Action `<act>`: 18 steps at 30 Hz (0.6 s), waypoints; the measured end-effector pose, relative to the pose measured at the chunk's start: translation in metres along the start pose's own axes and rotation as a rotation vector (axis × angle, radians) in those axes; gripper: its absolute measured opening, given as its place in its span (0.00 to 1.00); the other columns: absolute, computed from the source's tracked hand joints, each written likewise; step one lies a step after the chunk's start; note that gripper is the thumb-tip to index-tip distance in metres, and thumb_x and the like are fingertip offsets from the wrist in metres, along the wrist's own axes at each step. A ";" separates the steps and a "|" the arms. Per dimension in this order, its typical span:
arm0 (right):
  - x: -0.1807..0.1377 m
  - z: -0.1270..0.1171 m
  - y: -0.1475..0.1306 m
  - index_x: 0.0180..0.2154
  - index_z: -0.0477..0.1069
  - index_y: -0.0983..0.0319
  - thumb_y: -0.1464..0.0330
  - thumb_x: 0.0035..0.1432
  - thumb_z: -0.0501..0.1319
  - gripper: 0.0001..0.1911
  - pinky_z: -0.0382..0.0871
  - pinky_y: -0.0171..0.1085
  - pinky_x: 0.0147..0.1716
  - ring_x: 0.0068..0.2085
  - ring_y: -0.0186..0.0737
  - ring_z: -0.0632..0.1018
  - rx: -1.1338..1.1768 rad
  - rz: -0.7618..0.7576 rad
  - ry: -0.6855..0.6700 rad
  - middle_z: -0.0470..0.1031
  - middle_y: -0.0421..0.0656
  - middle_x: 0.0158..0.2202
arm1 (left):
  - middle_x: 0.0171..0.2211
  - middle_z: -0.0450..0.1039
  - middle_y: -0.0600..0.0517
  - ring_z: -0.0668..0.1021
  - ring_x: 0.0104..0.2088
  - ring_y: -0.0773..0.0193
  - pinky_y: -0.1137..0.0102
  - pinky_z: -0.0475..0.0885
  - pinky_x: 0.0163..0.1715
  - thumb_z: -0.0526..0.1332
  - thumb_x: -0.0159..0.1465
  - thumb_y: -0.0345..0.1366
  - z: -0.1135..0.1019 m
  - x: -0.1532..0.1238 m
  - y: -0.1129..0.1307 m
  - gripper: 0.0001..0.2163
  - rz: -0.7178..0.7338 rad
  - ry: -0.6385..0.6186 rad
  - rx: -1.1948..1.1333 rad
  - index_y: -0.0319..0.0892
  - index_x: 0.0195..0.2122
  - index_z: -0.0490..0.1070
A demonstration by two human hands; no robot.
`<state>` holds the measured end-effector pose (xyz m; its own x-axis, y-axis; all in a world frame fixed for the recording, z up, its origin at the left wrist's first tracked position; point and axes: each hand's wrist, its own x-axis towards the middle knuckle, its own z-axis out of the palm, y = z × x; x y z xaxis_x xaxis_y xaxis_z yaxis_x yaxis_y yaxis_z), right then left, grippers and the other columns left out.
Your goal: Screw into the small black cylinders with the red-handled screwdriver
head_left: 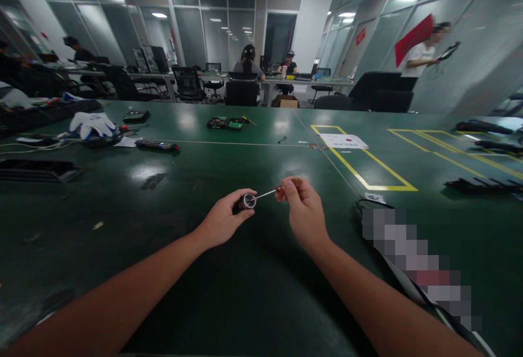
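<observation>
My left hand (224, 217) is closed round a small dark cylindrical part (247, 201) with a round silvery end facing right. My right hand (303, 209) pinches the reddish handle of a small screwdriver (273, 191). Its thin metal shaft points left and its tip meets the end of the cylinder. Both hands hover just above the green table (196, 182), near its middle, with my forearms reaching in from the bottom of the head view.
White gloves (92, 124), cables and a dark pen-like tool (157, 145) lie at the far left. Circuit boards (226, 123) sit further back. Yellow tape outlines (363, 163) and a white sheet (343, 140) lie to the right, with black strips (482, 185) beyond. People sit at distant desks.
</observation>
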<state>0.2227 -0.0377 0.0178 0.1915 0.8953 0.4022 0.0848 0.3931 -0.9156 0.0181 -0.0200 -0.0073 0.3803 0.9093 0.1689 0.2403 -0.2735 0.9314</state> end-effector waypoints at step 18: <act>-0.009 0.003 -0.005 0.39 0.76 0.58 0.58 0.69 0.57 0.14 0.65 0.38 0.32 0.30 0.38 0.72 -0.045 0.033 -0.156 0.72 0.39 0.29 | 0.51 0.75 0.50 0.77 0.50 0.58 0.60 0.70 0.55 0.65 0.63 0.28 -0.010 0.005 -0.007 0.19 0.082 0.118 0.250 0.48 0.55 0.75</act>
<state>0.2179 -0.0466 0.0185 0.0415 0.9306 0.3636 0.1251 0.3562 -0.9260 0.0092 -0.0101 -0.0092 0.3043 0.9073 0.2902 0.4317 -0.4028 0.8071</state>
